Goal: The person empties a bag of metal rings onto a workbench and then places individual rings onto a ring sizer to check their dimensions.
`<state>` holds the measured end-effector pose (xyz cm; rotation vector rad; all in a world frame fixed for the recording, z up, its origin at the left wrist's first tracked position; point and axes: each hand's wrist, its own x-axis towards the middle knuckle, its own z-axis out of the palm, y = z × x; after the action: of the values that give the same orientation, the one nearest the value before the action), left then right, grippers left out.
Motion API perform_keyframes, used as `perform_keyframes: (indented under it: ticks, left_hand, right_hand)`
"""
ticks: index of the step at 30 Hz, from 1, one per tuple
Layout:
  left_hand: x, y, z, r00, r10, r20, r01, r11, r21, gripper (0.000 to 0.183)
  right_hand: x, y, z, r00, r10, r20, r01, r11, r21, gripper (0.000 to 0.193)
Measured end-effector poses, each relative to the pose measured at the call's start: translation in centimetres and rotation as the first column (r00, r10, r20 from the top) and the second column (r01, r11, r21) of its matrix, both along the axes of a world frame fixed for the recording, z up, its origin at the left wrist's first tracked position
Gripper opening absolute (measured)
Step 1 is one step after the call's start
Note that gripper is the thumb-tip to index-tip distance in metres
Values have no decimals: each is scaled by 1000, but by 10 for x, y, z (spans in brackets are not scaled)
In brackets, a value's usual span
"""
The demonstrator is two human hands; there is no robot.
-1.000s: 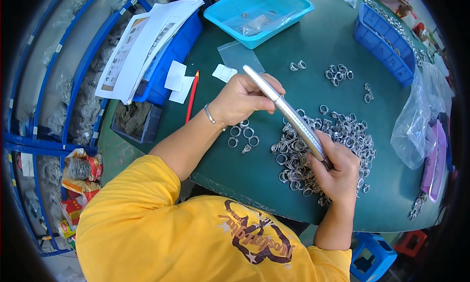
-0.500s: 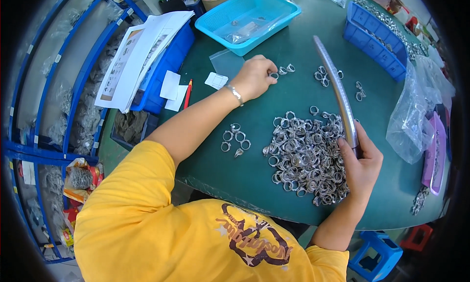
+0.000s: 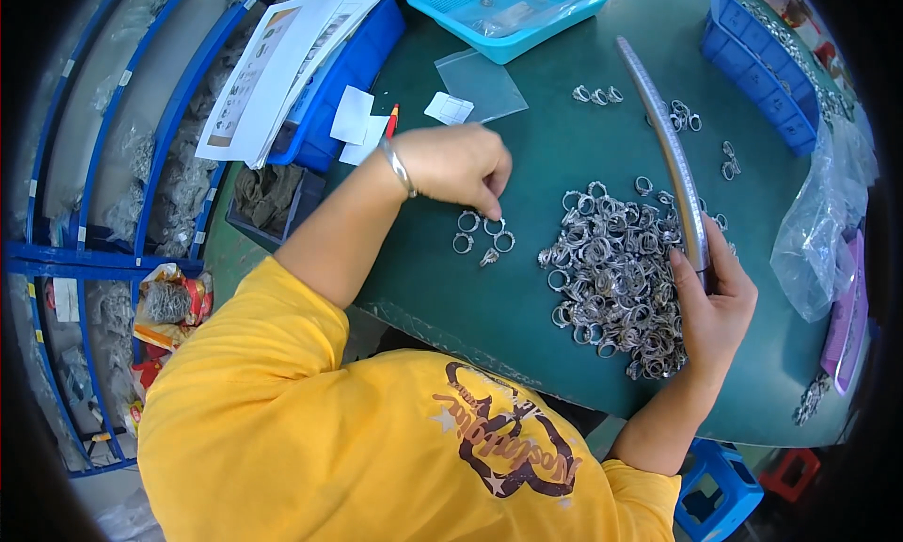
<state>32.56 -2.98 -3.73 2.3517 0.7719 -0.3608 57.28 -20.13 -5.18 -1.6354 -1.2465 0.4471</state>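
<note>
My left hand (image 3: 456,168) is curled with its fingertips down at the upper edge of a small cluster of metal rings (image 3: 504,241). Its fingers are closed, and what sits between them, if anything, is hidden. In my right hand (image 3: 712,302) is the dark handle of a long, tapered metal ring mandrel (image 3: 658,123), its thin end pointing away from me. Below and left of the mandrel lies a large heap of silvery rings (image 3: 616,269). Farther back, three rings (image 3: 598,95) stand in a row, and small ring groups (image 3: 685,117) (image 3: 729,161) lie right of the mandrel.
A turquoise basket (image 3: 503,48) and a flat clear bag (image 3: 480,83) lie at the back. Papers (image 3: 282,67) rest on a blue bin (image 3: 376,57) at left, near a red pen (image 3: 391,120). A blue crate (image 3: 760,67), plastic bag (image 3: 818,241) and purple tray (image 3: 844,316) line the right.
My left hand has let go of a ring in the back row and come nearer, to the small cluster. The right hand still holds the mandrel. The whole view has shifted somewhat.
</note>
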Motion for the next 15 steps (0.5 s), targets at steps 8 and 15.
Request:
perform_keyframes:
  ticks: [8,15]
  left_hand:
    - [-25,-10,-26,955,124,271,-114,992,-54,11]
    - [-26,-6,-33,876,170,452,-169,985,-42,8]
  right_hand:
    - [-13,3,-2,982,119,148,-119,993,-12,42]
    - [-18,2,1,970,151,189,-150,988,-19,42]
